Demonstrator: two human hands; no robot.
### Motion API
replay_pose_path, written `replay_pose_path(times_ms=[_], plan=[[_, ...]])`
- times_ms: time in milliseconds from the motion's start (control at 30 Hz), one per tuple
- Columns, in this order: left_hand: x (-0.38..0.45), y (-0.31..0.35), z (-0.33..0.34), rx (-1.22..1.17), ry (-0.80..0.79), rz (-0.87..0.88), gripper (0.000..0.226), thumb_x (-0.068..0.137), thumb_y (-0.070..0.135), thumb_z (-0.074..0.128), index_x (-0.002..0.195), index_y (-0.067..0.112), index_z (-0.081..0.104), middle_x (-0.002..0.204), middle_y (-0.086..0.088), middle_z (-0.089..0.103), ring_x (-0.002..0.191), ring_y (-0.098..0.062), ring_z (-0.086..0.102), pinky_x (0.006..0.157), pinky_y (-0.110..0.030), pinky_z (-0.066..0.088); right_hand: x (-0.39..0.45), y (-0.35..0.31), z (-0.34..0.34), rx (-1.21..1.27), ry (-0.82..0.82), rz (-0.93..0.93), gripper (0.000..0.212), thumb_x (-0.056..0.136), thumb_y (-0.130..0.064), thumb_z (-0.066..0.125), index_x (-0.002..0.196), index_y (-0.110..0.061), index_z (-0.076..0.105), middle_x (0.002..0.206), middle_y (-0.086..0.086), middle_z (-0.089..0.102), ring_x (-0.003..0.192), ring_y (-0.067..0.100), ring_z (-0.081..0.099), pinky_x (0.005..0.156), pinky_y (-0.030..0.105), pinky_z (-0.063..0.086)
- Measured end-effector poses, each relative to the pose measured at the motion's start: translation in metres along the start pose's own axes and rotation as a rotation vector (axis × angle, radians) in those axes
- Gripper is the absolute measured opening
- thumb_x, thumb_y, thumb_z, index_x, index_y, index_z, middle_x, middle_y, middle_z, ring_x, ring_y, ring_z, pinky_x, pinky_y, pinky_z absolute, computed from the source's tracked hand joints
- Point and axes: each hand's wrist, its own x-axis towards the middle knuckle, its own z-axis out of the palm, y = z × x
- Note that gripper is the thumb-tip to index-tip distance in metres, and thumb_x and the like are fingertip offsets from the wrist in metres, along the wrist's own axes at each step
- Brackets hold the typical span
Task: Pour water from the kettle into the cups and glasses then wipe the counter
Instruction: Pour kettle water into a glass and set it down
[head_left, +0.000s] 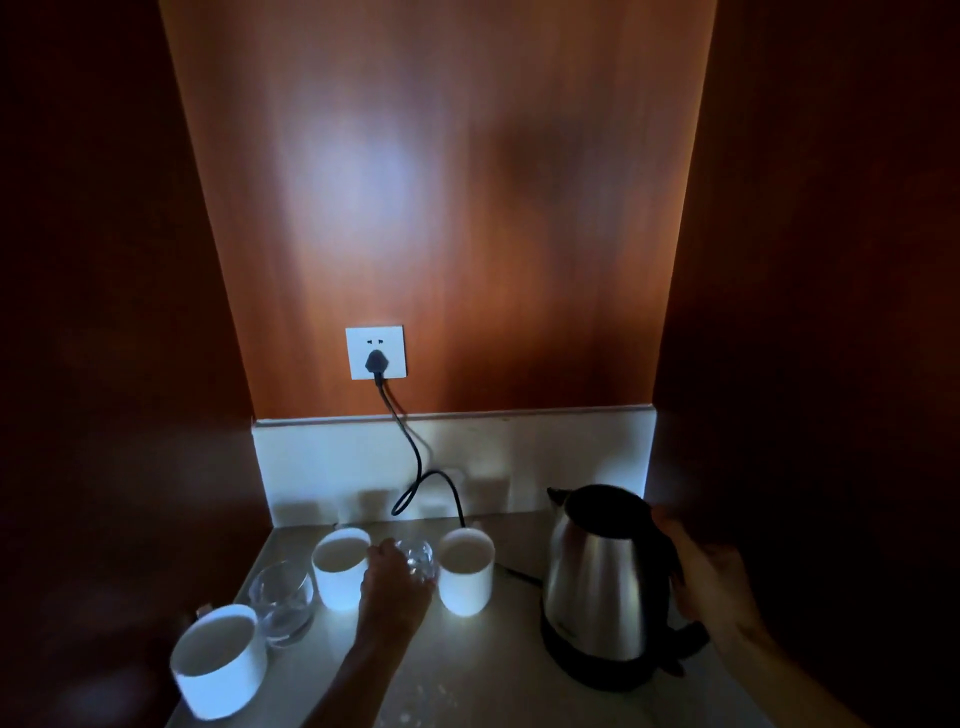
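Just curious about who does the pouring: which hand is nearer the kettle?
Right. The right hand is on the handle of the kettle; the left hand is well off to its left, at a glass between two cups.

head view looks forward and down, close over the counter.
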Motion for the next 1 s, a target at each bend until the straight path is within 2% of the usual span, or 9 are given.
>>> replay_pose_path(times_ms=[100, 167, 233, 333, 433, 600, 733, 867, 1000], plan=[[0.013, -0.005, 0.006, -0.028, -0.007, 0.000, 0.059, 0.079, 0.024, 0.073, 0.126, 0.005, 0.043, 0.126, -0.015, 0.048, 0.109, -0.033, 0.054, 0.087, -0.036, 0.048, 0.007, -0.001, 0.000, -0.077, 0.008, 0.002, 0.057, 0.086, -0.052, 0.077, 0.048, -0.015, 0.055, 0.032, -0.005, 0.047, 0.034, 0.017, 0.049, 0.049, 0.026, 0.037], [0.021, -0.004, 0.007, -0.030, -0.013, -0.002, 0.059, 0.080, 0.025, 0.073, 0.126, 0.004, 0.043, 0.128, -0.016, 0.048, 0.111, -0.033, 0.053, 0.089, -0.037, 0.047, 0.010, -0.001, 0.003, -0.072, 0.009, 0.002, 0.056, 0.083, -0.052, 0.079, 0.049, -0.017, 0.052, 0.037, -0.001, 0.048, 0.044, 0.020, 0.048, 0.051, 0.027, 0.035], [0.023, -0.002, 0.004, -0.013, -0.002, -0.006, 0.058, 0.081, 0.025, 0.073, 0.128, 0.005, 0.044, 0.129, -0.016, 0.048, 0.112, -0.032, 0.053, 0.089, -0.037, 0.047, 0.008, -0.001, 0.006, -0.042, -0.006, 0.002, 0.053, 0.083, -0.048, 0.081, 0.050, -0.020, 0.051, 0.045, -0.001, 0.048, 0.045, 0.018, 0.045, 0.050, 0.025, 0.031], [0.019, 0.002, 0.003, 0.011, -0.003, 0.001, 0.059, 0.083, 0.028, 0.072, 0.128, 0.005, 0.043, 0.128, -0.015, 0.049, 0.111, -0.032, 0.055, 0.088, -0.037, 0.048, 0.004, -0.002, 0.006, -0.032, -0.031, -0.032, 0.057, 0.079, -0.049, 0.081, 0.039, -0.015, 0.061, 0.039, -0.004, 0.052, 0.033, 0.009, 0.049, 0.047, 0.024, 0.035], [0.014, 0.005, -0.002, 0.087, -0.015, 0.021, 0.058, 0.083, 0.027, 0.072, 0.128, 0.005, 0.042, 0.126, -0.015, 0.050, 0.109, -0.031, 0.056, 0.088, -0.039, 0.051, -0.002, -0.001, 0.012, 0.007, -0.057, -0.057, 0.044, 0.077, -0.046, 0.083, 0.055, -0.009, 0.074, 0.048, 0.004, 0.065, 0.037, 0.010, 0.058, 0.047, 0.026, 0.044], [0.010, 0.013, -0.014, 0.134, 0.014, 0.103, 0.059, 0.083, 0.022, 0.071, 0.130, 0.005, 0.042, 0.125, -0.013, 0.051, 0.109, -0.029, 0.056, 0.086, -0.037, 0.049, -0.005, -0.005, 0.016, -0.045, -0.088, -0.046, 0.051, 0.084, -0.046, 0.081, 0.044, -0.017, 0.069, 0.036, -0.005, 0.056, 0.029, 0.001, 0.051, 0.046, 0.024, 0.038], [0.014, 0.008, -0.033, 0.291, 0.061, 0.266, 0.058, 0.082, 0.031, 0.070, 0.128, 0.007, 0.044, 0.125, -0.008, 0.049, 0.114, -0.022, 0.050, 0.091, -0.033, 0.047, -0.010, -0.010, 0.013, -0.073, -0.058, -0.038, 0.056, 0.082, -0.053, 0.079, 0.044, -0.016, 0.061, 0.033, -0.005, 0.050, 0.026, 0.002, 0.046, 0.041, 0.022, 0.035], [0.022, -0.004, -0.053, 0.560, 0.017, 0.180, 0.084, 0.074, 0.047, 0.073, 0.138, 0.009, 0.035, 0.136, -0.010, 0.043, 0.129, -0.025, 0.040, 0.108, -0.033, 0.037, -0.012, -0.009, 0.017, -0.089, -0.090, -0.062, 0.057, 0.083, -0.050, 0.080, 0.034, -0.025, 0.063, 0.031, -0.007, 0.050, 0.026, -0.001, 0.045, 0.045, 0.023, 0.036], [0.027, -0.014, -0.056, 0.675, -0.067, 0.113, 0.070, 0.076, 0.044, 0.069, 0.136, 0.018, 0.042, 0.135, -0.006, 0.046, 0.129, -0.025, 0.042, 0.107, -0.035, 0.036, -0.008, -0.006, 0.019, -0.136, -0.082, -0.098, 0.063, 0.084, -0.049, 0.080, 0.032, -0.023, 0.058, 0.031, -0.008, 0.045, 0.028, 0.001, 0.042, 0.051, 0.029, 0.036]])
